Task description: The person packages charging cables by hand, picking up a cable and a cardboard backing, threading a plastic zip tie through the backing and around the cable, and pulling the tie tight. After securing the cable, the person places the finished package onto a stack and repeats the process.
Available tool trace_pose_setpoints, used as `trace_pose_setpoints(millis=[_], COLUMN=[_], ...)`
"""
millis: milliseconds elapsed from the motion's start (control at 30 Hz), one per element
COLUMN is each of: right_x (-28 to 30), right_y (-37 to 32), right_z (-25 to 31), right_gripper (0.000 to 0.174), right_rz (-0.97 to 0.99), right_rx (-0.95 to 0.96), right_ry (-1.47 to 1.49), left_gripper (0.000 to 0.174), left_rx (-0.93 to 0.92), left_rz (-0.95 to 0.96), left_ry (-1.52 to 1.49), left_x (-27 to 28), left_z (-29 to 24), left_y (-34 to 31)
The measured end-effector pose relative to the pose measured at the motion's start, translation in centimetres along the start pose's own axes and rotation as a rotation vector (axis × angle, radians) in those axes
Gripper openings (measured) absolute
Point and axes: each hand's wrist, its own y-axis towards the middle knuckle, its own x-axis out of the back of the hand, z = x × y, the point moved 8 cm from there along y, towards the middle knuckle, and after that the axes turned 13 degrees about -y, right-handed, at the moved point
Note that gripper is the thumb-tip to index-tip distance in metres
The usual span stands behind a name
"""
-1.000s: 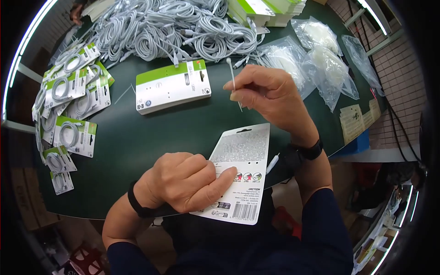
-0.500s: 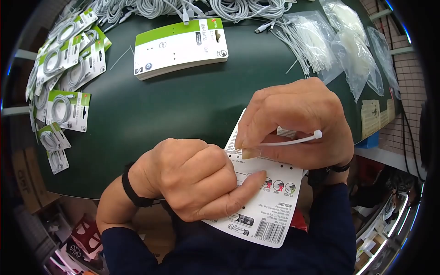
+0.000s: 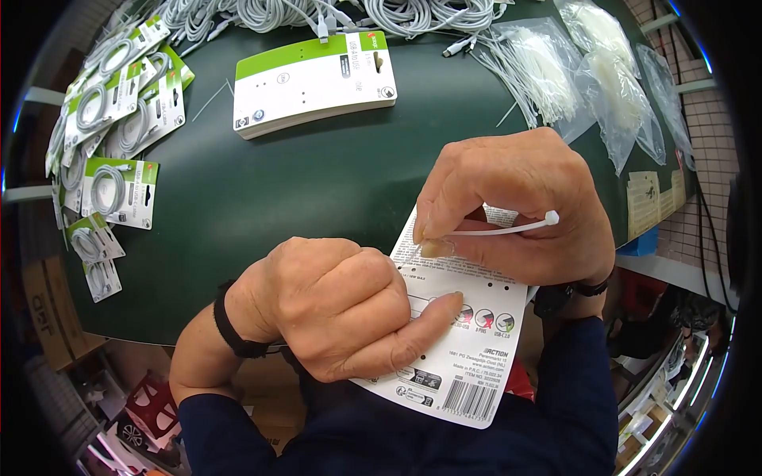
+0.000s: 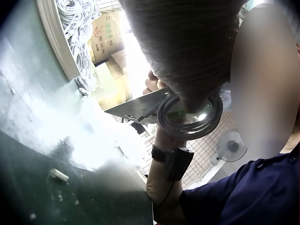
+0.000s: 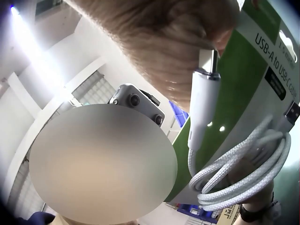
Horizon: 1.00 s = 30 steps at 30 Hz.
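Observation:
My left hand (image 3: 341, 309) grips a white packaging card (image 3: 476, 373), its printed back facing up and its thumb lying across the barcode side. Against the card's green-and-white front, a coiled grey-white USB cable (image 5: 243, 173) shows in the right wrist view, its metal plug (image 5: 206, 70) pointing up beside a hand. Over the upper part of the card, my right hand (image 3: 520, 210) pinches a white cable tie (image 3: 508, 231) between thumb and forefinger. The tie's head sticks out to the right, while its thin tail end is close to the small holes in the card.
A stack of cards (image 3: 317, 87) lies ahead on the green table (image 3: 262, 190). Carded cables (image 3: 119, 190) are piled at left, loose coiled cables (image 3: 274, 14) at the back. Bags of cable ties (image 3: 615, 87) sit at the right, with loose ties (image 3: 516, 75) spilling out.
From above the table, my right hand has come down to the card with the cable tie, which has turned from upright to sideways. Within the last half second its fingertips have risen slightly.

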Motion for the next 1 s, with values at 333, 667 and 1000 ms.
trace_pose_setpoints(millis=[333, 667, 1000], right_x=[-1.5, -1.6, 1.8], right_y=[-0.2, -0.1, 0.2], right_z=[-1.0, -2.0, -4.1], right_gripper=[0.017, 0.017, 0.031], right_rz=[0.231, 0.179, -0.214], right_rx=[-0.050, -0.105, -0.298], right_ry=[0.110, 0.251, 0.235], left_gripper=[0.041, 0.040, 0.036], left_rx=[0.053, 0.059, 0.272], left_rz=[0.006, -0.080, -0.151], left_ry=[0.022, 0.041, -0.078], left_x=[-0.2, -0.1, 1.0], left_z=[0.0, 0.8, 3.8], left_y=[-0.2, -0.1, -1.0])
